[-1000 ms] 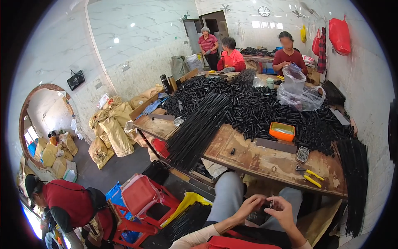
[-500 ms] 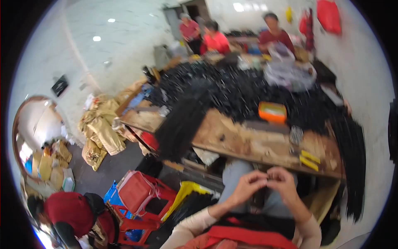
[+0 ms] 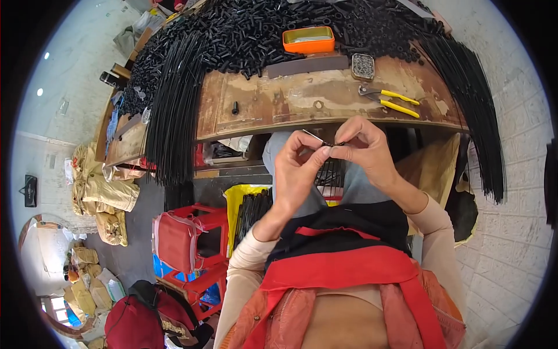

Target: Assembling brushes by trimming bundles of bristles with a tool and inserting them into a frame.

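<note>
Much of what I hold is covered by my own fingertips: only a thin bright pin (image 3: 312, 137) and a short dark piece (image 3: 332, 144) show between my hands. Whether the two are joined I cannot tell, and the ends under my skin are hidden. My left hand (image 3: 295, 174) pinches with thumb and index finger, the pin passing by that index finger; my right hand (image 3: 366, 154) pinches the dark piece's other end, its thumb almost meeting the left one. The remaining fingers of both curl inward, partly out of sight.

The pin's long axis slants from upper left down to the right, its bare tip pointing toward the table (image 3: 244, 113) and off to my left. The dark piece lies closer to level, running from left to right. Both are over my grey trousers (image 3: 360, 186), just short of the table's near edge.

Ahead lie yellow-handled pliers (image 3: 398, 107), a clear box (image 3: 363, 67) whose small contents I can't make out singly, and one black tube (image 3: 235, 107). The heap of black tubes (image 3: 244, 35) is cut off at the top, and the co-worker in dark red (image 3: 136, 323) at the bottom.
</note>
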`<state>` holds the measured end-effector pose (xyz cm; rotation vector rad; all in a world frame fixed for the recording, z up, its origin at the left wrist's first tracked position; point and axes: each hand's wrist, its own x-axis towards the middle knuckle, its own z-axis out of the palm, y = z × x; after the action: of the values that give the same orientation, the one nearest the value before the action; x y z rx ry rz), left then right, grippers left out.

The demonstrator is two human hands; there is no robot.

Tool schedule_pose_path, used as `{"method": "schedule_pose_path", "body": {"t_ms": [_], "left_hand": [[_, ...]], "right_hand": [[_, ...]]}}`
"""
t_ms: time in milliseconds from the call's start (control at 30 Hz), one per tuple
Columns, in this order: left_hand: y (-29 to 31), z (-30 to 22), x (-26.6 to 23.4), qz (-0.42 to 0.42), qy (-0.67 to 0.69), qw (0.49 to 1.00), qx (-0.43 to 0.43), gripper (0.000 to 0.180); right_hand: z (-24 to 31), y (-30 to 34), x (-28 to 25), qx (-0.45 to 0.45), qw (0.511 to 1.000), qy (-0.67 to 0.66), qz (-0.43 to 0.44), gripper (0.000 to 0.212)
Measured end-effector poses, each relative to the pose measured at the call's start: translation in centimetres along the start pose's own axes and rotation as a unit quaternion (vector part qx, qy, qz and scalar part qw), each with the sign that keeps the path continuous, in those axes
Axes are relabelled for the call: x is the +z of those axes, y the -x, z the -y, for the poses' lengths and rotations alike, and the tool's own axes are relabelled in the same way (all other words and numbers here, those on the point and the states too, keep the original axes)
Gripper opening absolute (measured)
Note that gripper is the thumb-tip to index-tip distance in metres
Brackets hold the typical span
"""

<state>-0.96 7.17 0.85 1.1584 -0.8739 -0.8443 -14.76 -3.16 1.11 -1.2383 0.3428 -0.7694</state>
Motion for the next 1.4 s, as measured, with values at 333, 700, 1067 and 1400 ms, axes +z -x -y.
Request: {"method": "schedule_pose_path", "body": {"t_ms": [333,700,1067,1400], "left_hand": [[0.7,-1.6,-2.8,0.215,0.129,0.962,-0.105,0.011],[0.2,-1.9,-3.3,0.257,0.142,0.949,-0.112,0.015],[0.4,-3.1,-1.1,0.136,0.126,0.982,-0.044,0.012],[0.5,-0.5,-1.6,0.220,0.103,0.967,-0.070,0.014]], "right_hand": [[2.0,2.4,1.1,0.011,0.993,0.027,0.117,0.026],[1.0,-0.4,-0.5,0.149,0.956,-0.083,0.240,0.025],[3.3,0.5,0.2,0.051,0.989,-0.028,0.134,0.024],[4.1,1.5,-0.8,0.014,0.988,0.034,0.150,0.020]]}}
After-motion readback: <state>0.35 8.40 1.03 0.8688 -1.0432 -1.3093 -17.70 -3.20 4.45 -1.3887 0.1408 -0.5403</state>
